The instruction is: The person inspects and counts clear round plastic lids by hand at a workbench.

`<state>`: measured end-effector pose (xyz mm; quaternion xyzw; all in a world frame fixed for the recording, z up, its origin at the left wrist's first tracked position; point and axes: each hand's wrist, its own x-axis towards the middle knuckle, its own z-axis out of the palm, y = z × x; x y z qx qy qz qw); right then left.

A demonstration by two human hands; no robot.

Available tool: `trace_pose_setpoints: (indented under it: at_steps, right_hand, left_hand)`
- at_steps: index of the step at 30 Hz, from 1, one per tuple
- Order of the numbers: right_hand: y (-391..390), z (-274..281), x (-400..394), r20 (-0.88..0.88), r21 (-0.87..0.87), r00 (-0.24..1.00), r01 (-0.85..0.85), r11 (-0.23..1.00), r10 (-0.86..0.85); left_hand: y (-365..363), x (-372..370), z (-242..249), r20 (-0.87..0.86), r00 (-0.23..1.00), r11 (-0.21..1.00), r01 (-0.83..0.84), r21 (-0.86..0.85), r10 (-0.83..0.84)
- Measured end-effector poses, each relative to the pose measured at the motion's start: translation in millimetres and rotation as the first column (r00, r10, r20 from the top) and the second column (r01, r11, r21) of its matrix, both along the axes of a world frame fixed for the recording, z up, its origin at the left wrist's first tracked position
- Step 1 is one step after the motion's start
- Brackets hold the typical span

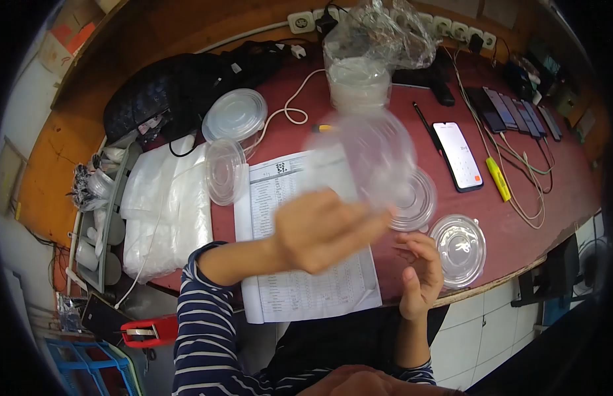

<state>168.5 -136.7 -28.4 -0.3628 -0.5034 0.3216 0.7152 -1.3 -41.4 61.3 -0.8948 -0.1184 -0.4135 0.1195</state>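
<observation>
My left hand [323, 231] is raised over the printed paper sheet [300, 277] and grips a clear plastic container [366, 155], which is blurred by motion. My right hand [422, 274] hovers with fingers apart near the table's front edge, holding nothing. It sits between a clear round lid [414, 201] and another clear lid [459, 247] lying flat on the red table [557, 198].
A stack of clear containers in a plastic bag [359, 72] stands at the back. More lids [235, 115] and white plastic bags [164, 204] lie left. A lit phone [458, 155], a pen, a yellow marker [498, 178], cables and several dark phones [517, 112] lie right. A black bag [181, 89] is at back left.
</observation>
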Motion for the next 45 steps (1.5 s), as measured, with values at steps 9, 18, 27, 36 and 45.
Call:
trace_pose_setpoints:
  at_steps: [9,18,27,36,45]
  right_hand:
    - [4.9,-1.9,15.3,0.232,-0.038,0.959,0.173,0.984,-0.160]
    - [24.7,25.3,52.7,0.838,0.040,0.476,0.436,0.899,-0.268]
    - [30.0,7.2,66.6,0.747,0.142,0.498,0.528,0.837,-0.441]
    - [14.0,25.1,40.7,0.279,-0.056,0.943,0.208,0.977,-0.184]
    - [-6.4,28.0,5.2,0.417,0.024,0.909,-0.003,1.000,-0.008]
  left_hand:
    - [157.9,-108.2,-23.2,-0.076,0.786,0.787,-0.616,-0.026,0.613]
    - [104.1,-24.2,-17.3,-0.121,0.925,0.884,-0.381,-0.271,0.361]
    - [44.3,62.2,-76.5,-0.453,0.867,0.937,0.041,-0.346,-0.205]
    - [2.2,28.6,-29.4,0.026,0.963,0.765,0.228,-0.602,-0.267]
    - [-30.8,19.1,-44.5,0.528,0.823,-0.176,0.500,-0.848,-0.211]
